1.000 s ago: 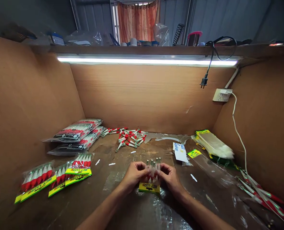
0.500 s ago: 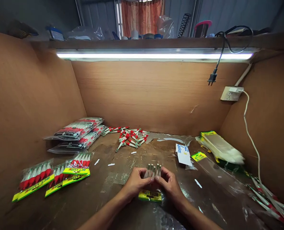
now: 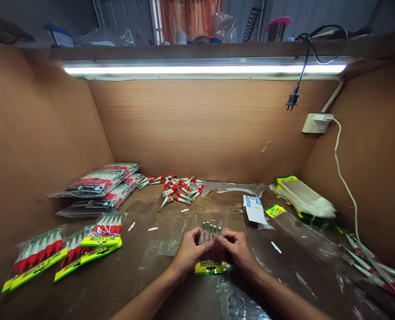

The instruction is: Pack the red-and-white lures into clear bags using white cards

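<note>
Near the front middle of the table, a clear packet of lures (image 3: 211,267) with a yellow-green BCT LURE header is between my hands. The header lies toward me, and the lures' hook ends stick up in a row at the far side. My left hand (image 3: 190,250) is closed on the packet's left side. From the right, my right hand (image 3: 239,251) pinches the other side, thumbs close together over the middle. The fingers hide much of the lures' bodies. Farther back lies a loose pile of red-and-white lures (image 3: 183,194).
Filled lure packets (image 3: 99,249) and stacked larger bags (image 3: 95,183) lie left. On the right are a handwritten card (image 3: 255,211), a flat empty packet (image 3: 300,233), a stack of empty packets (image 3: 307,200) and more lures (image 3: 374,271). A black plug (image 3: 292,98) hangs from the shelf.
The hook ends of the lures between my hands now stand in a more even row. Both hands keep their grip on the packet. The camera view has shifted slightly.
</note>
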`<state>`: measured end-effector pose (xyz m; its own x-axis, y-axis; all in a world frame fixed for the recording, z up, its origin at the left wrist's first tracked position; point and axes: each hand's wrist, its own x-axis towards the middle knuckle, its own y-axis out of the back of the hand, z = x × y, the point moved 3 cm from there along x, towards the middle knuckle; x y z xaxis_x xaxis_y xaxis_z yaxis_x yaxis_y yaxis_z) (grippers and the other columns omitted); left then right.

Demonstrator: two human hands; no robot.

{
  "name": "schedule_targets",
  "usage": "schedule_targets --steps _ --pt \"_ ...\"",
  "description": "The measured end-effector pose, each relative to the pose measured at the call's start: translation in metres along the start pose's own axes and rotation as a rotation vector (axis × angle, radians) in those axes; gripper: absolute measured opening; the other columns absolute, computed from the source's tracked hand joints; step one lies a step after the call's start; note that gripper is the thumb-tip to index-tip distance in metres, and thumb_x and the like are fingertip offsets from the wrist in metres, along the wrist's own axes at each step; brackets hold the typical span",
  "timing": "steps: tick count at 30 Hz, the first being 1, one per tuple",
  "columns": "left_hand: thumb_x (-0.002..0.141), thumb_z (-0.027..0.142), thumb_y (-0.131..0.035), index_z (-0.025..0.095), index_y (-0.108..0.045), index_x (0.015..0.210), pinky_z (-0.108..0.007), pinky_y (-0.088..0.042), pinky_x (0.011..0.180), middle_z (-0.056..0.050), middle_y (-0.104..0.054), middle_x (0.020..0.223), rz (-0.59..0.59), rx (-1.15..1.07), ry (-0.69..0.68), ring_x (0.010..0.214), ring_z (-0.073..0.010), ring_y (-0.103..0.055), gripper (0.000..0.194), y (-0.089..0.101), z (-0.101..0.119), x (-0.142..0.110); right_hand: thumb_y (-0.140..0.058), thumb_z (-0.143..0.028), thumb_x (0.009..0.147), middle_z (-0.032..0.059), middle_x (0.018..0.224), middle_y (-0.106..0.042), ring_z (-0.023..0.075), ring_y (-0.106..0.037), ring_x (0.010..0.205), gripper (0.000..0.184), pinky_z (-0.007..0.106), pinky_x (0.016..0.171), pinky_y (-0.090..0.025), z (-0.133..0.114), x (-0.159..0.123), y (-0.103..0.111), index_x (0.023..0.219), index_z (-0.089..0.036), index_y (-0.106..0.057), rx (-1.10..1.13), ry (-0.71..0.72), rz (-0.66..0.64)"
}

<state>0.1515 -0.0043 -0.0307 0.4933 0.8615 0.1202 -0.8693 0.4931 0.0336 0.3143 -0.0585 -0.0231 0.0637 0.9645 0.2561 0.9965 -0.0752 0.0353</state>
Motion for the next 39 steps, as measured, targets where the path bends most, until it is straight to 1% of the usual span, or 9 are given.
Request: schedule_targets --steps 3,7,12,16,20,23,28,33,39 --pt "0.072 0.042 -0.081 0.012 -0.069 0.094 -0.026 -0.048 0.07 -0.006 -0.072 0.085 -0.069 -0.042 0.007 0.075 -0.0187 -0.064 0.039 0.001 0.001 0.001 -0.07 -0.041 0.082 -0.0002 0.066 -0.056 0.0143 -0.049 0.068 0.033 0.025 0.065 -0.038 -0.002 0.0 0.0 0.063 -0.015 -0.066 -0.006 0.037 0.025" --pt "0.072 0.042 -0.081 0.011 -0.07 0.098 -0.029 -0.05 0.075 -0.01 -0.074 0.093 -0.005 -0.069 -0.02 0.082 -0.0228 -0.067 0.042 0.004 0.003 0.0 -0.078 -0.044 0.074 0.0016 0.073 -0.064 0.0157 -0.055 0.066 0.031 0.026 0.062 -0.041 0.013 0.001 -0.001 0.081 -0.015 -0.068 0.143 -0.122 0.023" --pt "0.07 0.047 -0.081 0.01 -0.072 0.091 -0.028 -0.05 0.068 -0.009 -0.074 0.083 -0.02 -0.115 0.027 0.074 -0.0216 -0.067 0.044 0.004 0.003 -0.001 -0.076 -0.049 0.075 -0.0016 0.063 -0.058 0.0115 -0.048 0.055 0.037 0.024 0.054 -0.037 0.021 0.003 -0.001 0.073 -0.015 -0.063 0.165 -0.144 0.042" --pt "0.07 0.05 -0.08 0.008 -0.073 0.085 -0.026 -0.048 0.061 -0.009 -0.073 0.076 -0.004 -0.129 0.055 0.066 -0.0203 -0.065 0.045 0.007 0.0 0.001 -0.076 -0.048 0.075 -0.0004 0.075 -0.063 0.0134 -0.054 0.061 0.035 0.024 0.057 -0.042 0.017 0.002 0.0 0.085 -0.017 -0.063 0.241 -0.159 0.061" --pt "0.074 0.048 -0.079 0.009 -0.074 0.095 -0.029 -0.05 0.069 -0.012 -0.075 0.088 -0.024 -0.169 0.053 0.074 -0.0218 -0.067 0.045 0.004 0.001 -0.001 -0.075 -0.05 0.075 0.0028 0.073 -0.066 0.0153 -0.057 0.064 0.037 0.026 0.061 -0.043 0.013 0.0 0.003 0.08 -0.014 -0.068 0.108 -0.158 -0.004" --pt "0.073 0.044 -0.08 0.01 -0.072 0.101 -0.028 -0.05 0.07 -0.011 -0.075 0.092 -0.04 -0.162 0.067 0.078 -0.0219 -0.067 0.045 0.001 0.004 -0.003 -0.072 -0.048 0.079 0.0024 0.071 -0.067 0.0155 -0.057 0.063 0.035 0.026 0.061 -0.043 0.011 -0.002 0.005 0.079 -0.014 -0.068 0.053 -0.107 0.019" --pt "0.071 0.045 -0.081 0.011 -0.072 0.081 -0.022 -0.043 0.058 -0.004 -0.071 0.072 0.042 -0.05 0.067 0.061 -0.0151 -0.061 0.037 0.002 0.007 -0.005 -0.061 -0.048 0.088 0.0056 0.08 -0.07 0.0204 -0.061 0.076 0.035 0.028 0.069 -0.045 0.006 -0.006 0.002 0.086 -0.015 -0.072 -0.046 -0.046 -0.004" --pt "0.072 0.046 -0.081 0.011 -0.07 0.081 -0.022 -0.042 0.055 -0.005 -0.071 0.071 -0.022 -0.116 0.078 0.058 -0.0142 -0.059 0.038 -0.005 0.007 -0.006 -0.064 -0.045 0.087 0.001 0.071 -0.062 0.0161 -0.055 0.067 0.031 0.024 0.062 -0.042 0.002 -0.01 0.004 0.078 -0.016 -0.066 -0.146 -0.016 0.058" --pt "0.07 0.04 -0.084 0.012 -0.067 0.102 -0.026 -0.048 0.072 -0.009 -0.072 0.095 -0.106 -0.177 0.076 0.082 -0.0203 -0.066 0.045 -0.012 0.002 -0.008 -0.057 -0.038 0.09 0.0032 0.084 -0.066 0.0211 -0.061 0.083 0.022 0.028 0.074 -0.048 0.008 -0.013 -0.002 0.093 -0.017 -0.065 -0.045 -0.03 0.1"
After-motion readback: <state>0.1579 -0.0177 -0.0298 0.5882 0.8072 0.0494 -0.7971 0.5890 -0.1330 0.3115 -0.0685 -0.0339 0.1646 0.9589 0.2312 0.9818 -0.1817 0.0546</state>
